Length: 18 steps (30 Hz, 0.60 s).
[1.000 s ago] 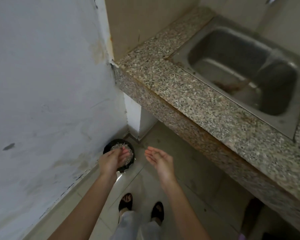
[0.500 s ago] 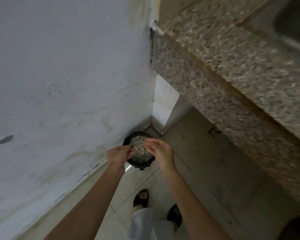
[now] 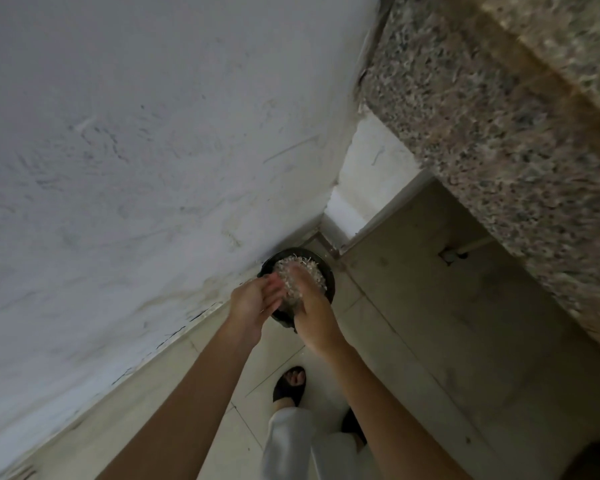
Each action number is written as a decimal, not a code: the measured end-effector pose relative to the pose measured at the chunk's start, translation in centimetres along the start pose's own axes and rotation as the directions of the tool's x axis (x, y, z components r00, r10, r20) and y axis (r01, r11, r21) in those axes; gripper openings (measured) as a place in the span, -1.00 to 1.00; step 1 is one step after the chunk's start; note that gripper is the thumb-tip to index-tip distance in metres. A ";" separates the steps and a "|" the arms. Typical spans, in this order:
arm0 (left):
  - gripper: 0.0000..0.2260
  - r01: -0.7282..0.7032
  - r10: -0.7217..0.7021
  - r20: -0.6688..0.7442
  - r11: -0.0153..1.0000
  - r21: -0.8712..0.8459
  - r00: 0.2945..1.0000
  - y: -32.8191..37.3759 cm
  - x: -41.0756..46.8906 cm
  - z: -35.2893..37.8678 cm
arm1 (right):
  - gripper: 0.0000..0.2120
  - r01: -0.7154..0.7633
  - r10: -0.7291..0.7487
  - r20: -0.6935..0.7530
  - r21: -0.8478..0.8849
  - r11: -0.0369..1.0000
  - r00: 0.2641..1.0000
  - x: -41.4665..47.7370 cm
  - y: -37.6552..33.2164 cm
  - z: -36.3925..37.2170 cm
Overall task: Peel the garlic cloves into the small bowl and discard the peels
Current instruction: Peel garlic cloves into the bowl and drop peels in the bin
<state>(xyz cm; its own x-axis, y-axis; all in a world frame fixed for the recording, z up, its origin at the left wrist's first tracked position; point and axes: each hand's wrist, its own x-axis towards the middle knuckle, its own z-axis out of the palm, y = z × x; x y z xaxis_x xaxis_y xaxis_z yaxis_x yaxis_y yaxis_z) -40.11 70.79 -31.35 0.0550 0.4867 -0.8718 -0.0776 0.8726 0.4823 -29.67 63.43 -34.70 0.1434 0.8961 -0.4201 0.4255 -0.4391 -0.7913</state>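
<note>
You're holding both hands over the peels [image 3: 303, 268] in the black bin [image 3: 331, 284] at 12 o'clock: left hand [image 3: 257, 301] loose, fingers straight; right hand [image 3: 314, 315] too blurry to call.

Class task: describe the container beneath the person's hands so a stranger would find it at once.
Follow the white wall down to the floor corner beside the speckled stone counter. There stands a round black bin, dark against the pale tiles, heaped with whitish peels.

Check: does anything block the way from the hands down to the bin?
Nothing visible does. The left hand and right hand are over the open bin, which is heaped with peels.
</note>
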 end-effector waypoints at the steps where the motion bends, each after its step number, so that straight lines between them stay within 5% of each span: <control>1: -0.81 0.006 -0.006 0.003 1.000 -0.015 1.000 0.2 0.0 0.1 | -0.34 0.087 -0.085 0.040 -0.051 0.995 0.996 -0.1 -0.1 0.2; 3: -0.81 0.031 -0.030 0.022 0.999 -0.035 0.999 0.8 -0.2 0.4 | -0.34 0.137 -0.124 0.096 -0.145 0.980 0.988 0.0 0.2 0.5; 5: -0.80 0.034 -0.033 0.053 0.999 -0.021 0.998 1.0 -0.4 0.5 | -0.41 -0.004 0.007 0.027 -0.104 0.995 1.000 0.4 0.5 0.0; 9: -0.79 -0.023 0.021 0.041 0.999 0.034 0.999 1.0 -0.2 0.3 | -0.67 -0.023 0.071 -0.184 0.250 0.968 0.980 0.8 -1.8 -0.8; 12: -0.82 -0.057 0.053 0.046 0.994 0.091 0.998 0.8 -0.4 0.6 | -0.88 -0.136 0.309 -0.154 0.658 0.741 0.939 1.6 -3.9 -1.3; 18: -0.82 -0.078 0.072 0.070 0.993 0.091 0.995 0.7 -0.7 0.3 | -0.90 -0.288 0.506 0.046 0.864 0.412 0.861 2.3 -4.8 -2.3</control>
<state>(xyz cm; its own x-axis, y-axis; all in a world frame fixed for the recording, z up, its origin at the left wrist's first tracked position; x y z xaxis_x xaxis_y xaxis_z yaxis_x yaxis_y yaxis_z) -39.92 71.06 -30.35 0.1187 0.5498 -0.8268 0.0090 0.8321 0.5546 -29.31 67.72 -30.79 0.2980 0.5470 -0.7823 -0.6382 -0.4953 -0.5894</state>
